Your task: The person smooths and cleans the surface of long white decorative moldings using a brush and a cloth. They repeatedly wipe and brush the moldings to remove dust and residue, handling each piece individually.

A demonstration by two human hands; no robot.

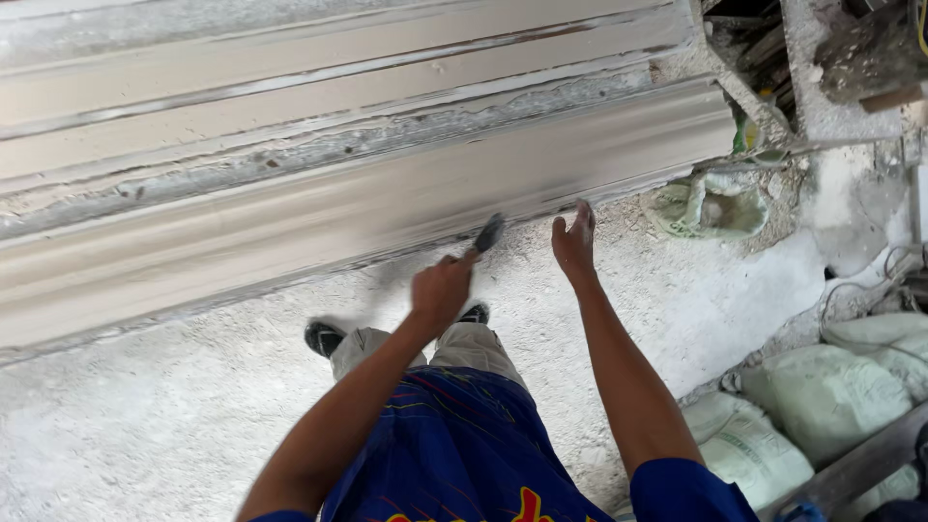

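A long grey moulded cornice form stretches across the view on a bench, its surface wet and smooth. My left hand is closed around a small dark brush, whose tip points up toward the lower edge of the form. My right hand hangs just to the right of the brush with its fingers loosely apart, holding nothing, close to the form's front edge. Both hands are dusted with grey paste.
The floor is pale and covered in plaster dust. Several filled sacks lie at the right. A crumpled sack sits by the form's right end, with rubble and timber behind it.
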